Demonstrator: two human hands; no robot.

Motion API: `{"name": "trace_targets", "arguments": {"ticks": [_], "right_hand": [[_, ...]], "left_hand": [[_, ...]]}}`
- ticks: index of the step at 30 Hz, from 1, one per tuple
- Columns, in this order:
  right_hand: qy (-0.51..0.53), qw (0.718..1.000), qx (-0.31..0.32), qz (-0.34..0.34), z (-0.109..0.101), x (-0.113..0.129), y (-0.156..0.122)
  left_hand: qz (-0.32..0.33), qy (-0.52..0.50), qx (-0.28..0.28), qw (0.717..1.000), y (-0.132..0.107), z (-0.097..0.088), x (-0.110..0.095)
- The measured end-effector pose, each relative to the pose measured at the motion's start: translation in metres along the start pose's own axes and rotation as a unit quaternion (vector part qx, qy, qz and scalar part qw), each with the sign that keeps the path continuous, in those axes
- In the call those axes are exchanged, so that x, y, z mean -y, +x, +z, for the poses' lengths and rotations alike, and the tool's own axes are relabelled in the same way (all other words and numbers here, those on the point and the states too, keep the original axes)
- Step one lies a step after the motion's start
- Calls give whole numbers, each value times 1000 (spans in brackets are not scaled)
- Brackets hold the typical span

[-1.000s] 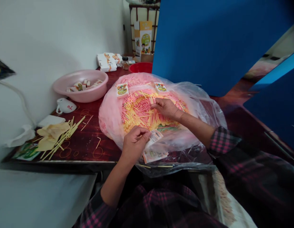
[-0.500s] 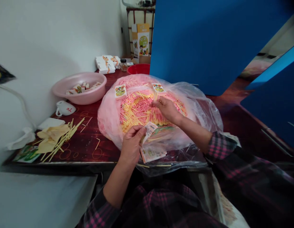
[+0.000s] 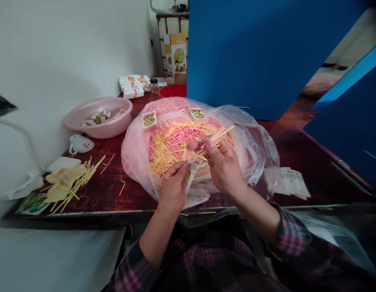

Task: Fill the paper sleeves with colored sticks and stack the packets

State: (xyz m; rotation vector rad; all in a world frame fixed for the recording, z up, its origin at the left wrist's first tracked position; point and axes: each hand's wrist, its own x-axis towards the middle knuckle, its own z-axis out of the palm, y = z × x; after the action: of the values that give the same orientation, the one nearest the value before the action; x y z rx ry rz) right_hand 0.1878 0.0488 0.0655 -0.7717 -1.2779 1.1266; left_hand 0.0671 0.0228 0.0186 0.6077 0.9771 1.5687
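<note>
A big clear plastic bag [image 3: 261,142] lies open on the dark red table [image 3: 297,142], filled with pink and yellow sticks [image 3: 172,142]. My left hand [image 3: 173,188] is closed on a small printed packet [image 3: 192,167] at the bag's near edge. My right hand [image 3: 226,164] is closed on a bunch of sticks [image 3: 216,137] that slant up to the right, their lower ends at the packet's mouth. Two filled packets [image 3: 149,120] lie on the pile at the back. More flat packets [image 3: 197,198] lie under my hands.
A pink basin [image 3: 98,117] with small boxes stands at back left, a white cup [image 3: 80,144] beside it. Loose sticks and yellow paper [image 3: 67,180] lie at left. A red bowl [image 3: 172,90] and blue panels [image 3: 245,56] stand behind. Flat packets [image 3: 293,182] lie at right.
My right hand lifted a bunch of sticks out of the pile and brought them toward me to the packet. My left hand raised and tilted the packet.
</note>
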Motion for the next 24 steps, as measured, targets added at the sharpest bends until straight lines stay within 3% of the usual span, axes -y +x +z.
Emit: {"name": "trace_targets", "arguments": {"ticks": [5, 10, 16, 20, 24], "right_hand": [[-52, 999, -2, -10, 0, -8, -8], [-59, 998, 17, 28, -3, -11, -8], [41, 995, 35, 88, 1, -17, -7], [82, 994, 23, 70, 6, -22, -3], [-13, 999, 39, 27, 3, -17, 3]], "left_hand": [[10, -14, 6, 1000, 0, 4, 3], [26, 0, 2, 1000, 3, 2, 6], [-5, -27, 6, 1000, 5, 2, 9], [7, -44, -2, 999, 5, 8, 9], [22, -50, -3, 999, 3, 12, 7]]}}
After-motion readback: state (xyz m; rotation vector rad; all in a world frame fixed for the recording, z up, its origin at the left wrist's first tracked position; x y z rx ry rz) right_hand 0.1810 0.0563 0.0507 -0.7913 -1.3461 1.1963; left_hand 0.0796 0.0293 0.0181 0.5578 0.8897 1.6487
